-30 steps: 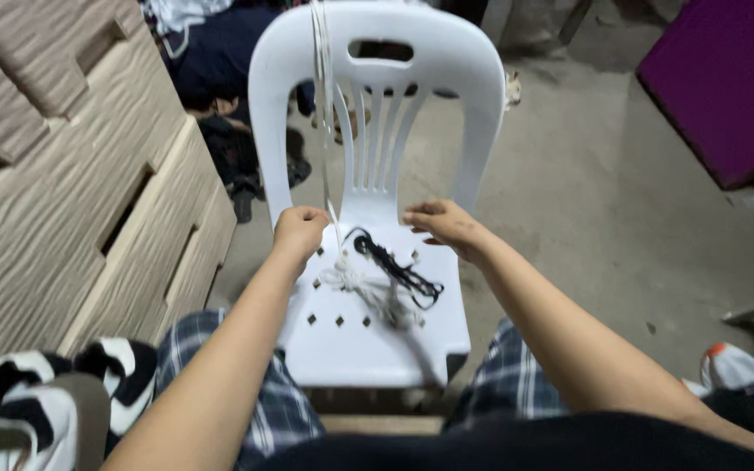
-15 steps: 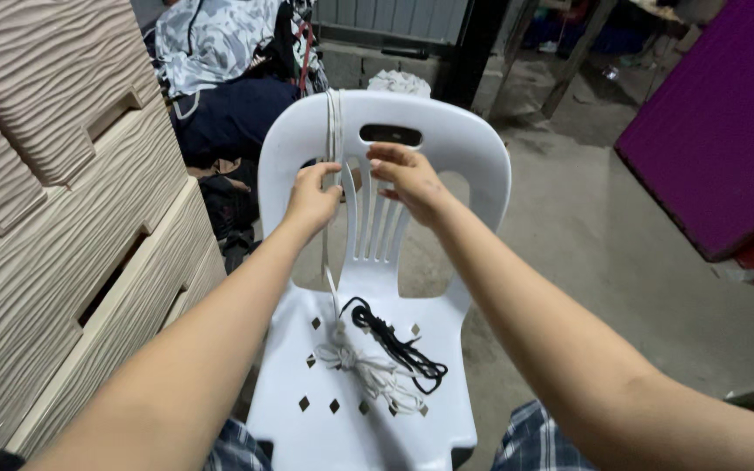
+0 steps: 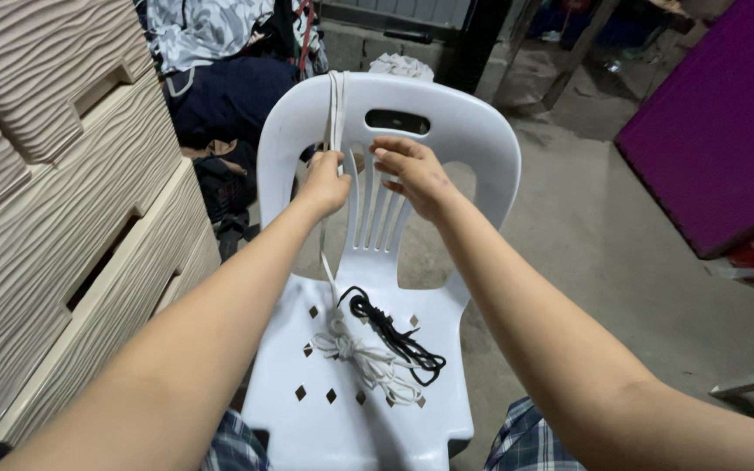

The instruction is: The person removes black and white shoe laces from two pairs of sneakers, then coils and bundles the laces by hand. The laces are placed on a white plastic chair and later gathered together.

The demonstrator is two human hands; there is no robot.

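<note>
The left hand (image 3: 325, 183) is closing around a white cord (image 3: 335, 105) that is hanging over the top edge of a white plastic chair (image 3: 473, 148), gripping it just in front of the backrest slats. The right hand (image 3: 412, 174) is hovering just beside it with fingers loosely spread and nothing held, its fingertips (image 3: 383, 150) lying near the cord below the backrest's handle slot. The cord is running down from the left hand to the seat, where its loose end is lying in a tangled white bunch (image 3: 368, 358) touching a coiled black lace (image 3: 394, 336). To the left, a beige drawer unit (image 3: 54, 218) with a wavy surface is standing close against the chair, leaving only a narrow gap. Bare concrete floor (image 3: 604, 235) is opening to the right, up to a purple panel (image 3: 726, 113) at the far right edge. Behind the chair, a pile of clothes (image 3: 220, 52) is crowding the floor.
</note>
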